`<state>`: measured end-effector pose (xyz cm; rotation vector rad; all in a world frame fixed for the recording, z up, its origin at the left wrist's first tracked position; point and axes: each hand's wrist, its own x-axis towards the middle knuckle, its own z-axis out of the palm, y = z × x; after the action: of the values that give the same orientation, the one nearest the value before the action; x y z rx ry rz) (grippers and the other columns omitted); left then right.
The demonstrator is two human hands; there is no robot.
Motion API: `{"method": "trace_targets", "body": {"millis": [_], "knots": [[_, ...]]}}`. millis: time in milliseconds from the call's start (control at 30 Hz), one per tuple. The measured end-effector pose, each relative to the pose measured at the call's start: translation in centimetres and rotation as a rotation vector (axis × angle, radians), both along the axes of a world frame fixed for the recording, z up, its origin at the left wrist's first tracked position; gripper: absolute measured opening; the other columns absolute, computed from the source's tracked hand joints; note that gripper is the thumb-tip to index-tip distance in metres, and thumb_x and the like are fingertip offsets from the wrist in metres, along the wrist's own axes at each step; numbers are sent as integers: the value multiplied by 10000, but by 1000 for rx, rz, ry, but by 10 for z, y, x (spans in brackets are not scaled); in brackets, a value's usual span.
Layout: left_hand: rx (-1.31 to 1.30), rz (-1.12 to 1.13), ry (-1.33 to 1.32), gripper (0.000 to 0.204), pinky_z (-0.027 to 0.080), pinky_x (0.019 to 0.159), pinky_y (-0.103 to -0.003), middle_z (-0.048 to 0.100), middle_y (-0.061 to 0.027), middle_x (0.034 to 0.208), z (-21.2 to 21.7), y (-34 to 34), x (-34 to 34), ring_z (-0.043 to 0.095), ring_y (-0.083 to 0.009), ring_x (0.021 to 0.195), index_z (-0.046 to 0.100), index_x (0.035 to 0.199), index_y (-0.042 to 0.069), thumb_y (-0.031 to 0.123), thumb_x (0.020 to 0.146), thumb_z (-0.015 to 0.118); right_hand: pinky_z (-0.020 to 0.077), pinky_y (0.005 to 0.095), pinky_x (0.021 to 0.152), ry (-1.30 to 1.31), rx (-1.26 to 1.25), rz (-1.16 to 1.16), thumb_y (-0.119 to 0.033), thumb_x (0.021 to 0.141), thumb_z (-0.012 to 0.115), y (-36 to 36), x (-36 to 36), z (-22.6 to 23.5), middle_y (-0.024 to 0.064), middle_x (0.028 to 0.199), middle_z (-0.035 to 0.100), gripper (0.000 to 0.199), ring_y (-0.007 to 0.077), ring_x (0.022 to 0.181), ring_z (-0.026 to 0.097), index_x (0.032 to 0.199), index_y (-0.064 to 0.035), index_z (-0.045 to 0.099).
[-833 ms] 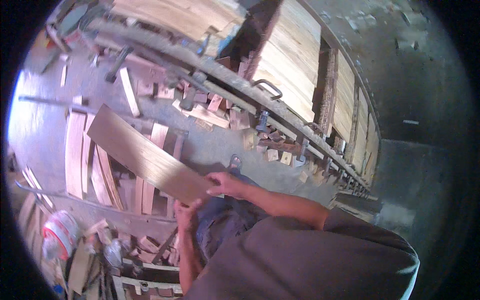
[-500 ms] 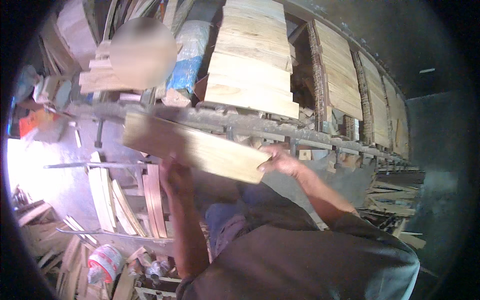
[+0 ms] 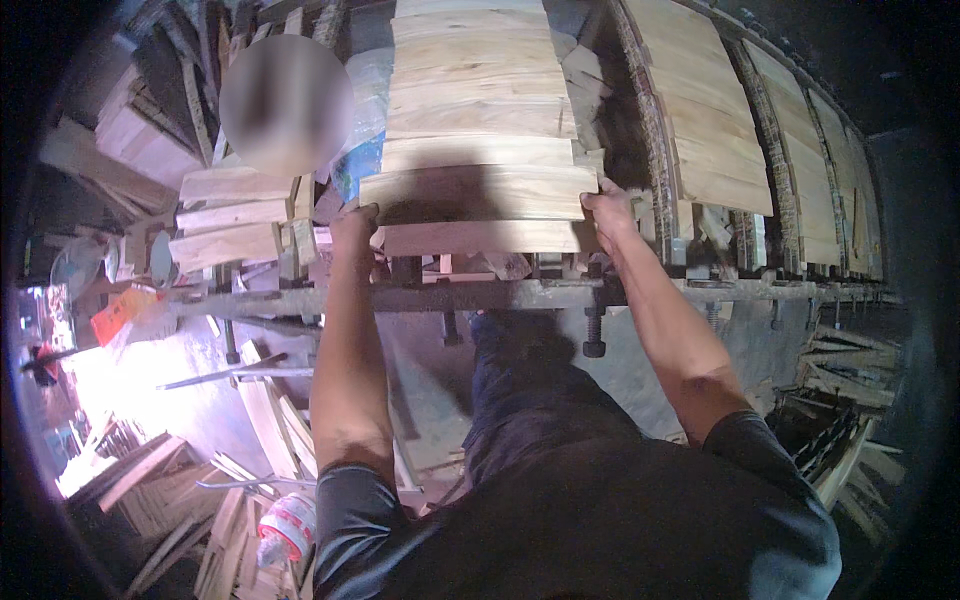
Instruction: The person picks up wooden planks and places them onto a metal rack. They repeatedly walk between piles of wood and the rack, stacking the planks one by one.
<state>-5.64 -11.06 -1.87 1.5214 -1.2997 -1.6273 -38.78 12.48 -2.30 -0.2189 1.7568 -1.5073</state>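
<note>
At a long grey metal clamping rack (image 3: 420,296) in a cluttered woodworking space, a person in a dark short-sleeved shirt (image 3: 600,520) and dark blue trousers (image 3: 545,395) reaches forward over a row of pale timber. The left hand (image 3: 352,228) pinches one end of a long, flat, pale wooden board (image 3: 485,195), its thumb over the near corner, while the right hand (image 3: 610,215) pinches the opposite end, thumb on the upper face. The board lies crosswise between the two hands, near the front of a wide panel of pale, grained wooden boards (image 3: 480,100) set edge to edge, and its ends jut past the panel's sides. Whether it bears fully on the wood beneath cannot be told. Just on its near side sits a second pale wooden board (image 3: 470,238), partly in shadow. A thick dark threaded bolt (image 3: 594,335) hangs below the rack's front rail. To the right, more pale wooden panels (image 3: 705,100) stand in a row; to the left, short pale wooden pieces (image 3: 225,213) lie side by side near crumpled white-and-blue plastic sheeting (image 3: 367,165). At lower left, a white-and-red plastic bucket (image 3: 288,515) shows beside loose, narrow wooden strips (image 3: 165,510).
</note>
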Motion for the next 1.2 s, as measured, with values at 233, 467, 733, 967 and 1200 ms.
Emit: {"method": "trace_targets", "body": {"millis": [233, 467, 733, 967, 1200], "knots": [[-215, -178, 88, 279, 461, 741, -361, 627, -97, 875, -67, -51, -43, 571, -195, 826, 623, 1020, 16, 137, 769, 646, 455, 297, 951, 366, 262, 203, -40, 798, 683, -40, -51, -76, 146, 1191, 653, 602, 238, 1076, 610, 1368, 28, 499], [-88, -131, 34, 243, 454, 707, -329, 581, -43, 846, -71, -67, -50, 527, -146, 815, 601, 998, 10, 98, 773, 629, 482, 299, 866, 251, 326, 45, -1, 812, 633, -56, -33, -86, 70, 1126, 677, 471, 178, 987, 618, 1281, -39, 608], [-147, -192, 187, 440, 440, 943, -375, 632, -122, 1093, -83, -76, -52, 567, -246, 1043, 609, 1191, -26, 252, 850, 606, 509, 309, 750, 339, 513, 92, -34, 767, 680, -68, -33, -71, 28, 881, 697, 369, 144, 820, 621, 1137, -43, 679], [-511, -403, 150, 650, 384, 1053, -425, 536, -192, 1316, -87, -52, -69, 505, -293, 1225, 588, 1261, -40, 532, 994, 433, 512, 283, 746, 333, 184, -226, 51, 756, 666, -15, -56, -51, 24, 940, 696, 484, 137, 826, 625, 1228, -55, 647], [-286, -403, -64, 462, 435, 958, -339, 654, -182, 1151, -44, 79, -222, 592, -245, 1061, 583, 1238, -96, 172, 864, 633, 504, 263, 713, 295, 243, -352, 61, 730, 655, 141, -194, -10, 60, 935, 713, 405, 128, 792, 630, 1131, 5, 683]]}}
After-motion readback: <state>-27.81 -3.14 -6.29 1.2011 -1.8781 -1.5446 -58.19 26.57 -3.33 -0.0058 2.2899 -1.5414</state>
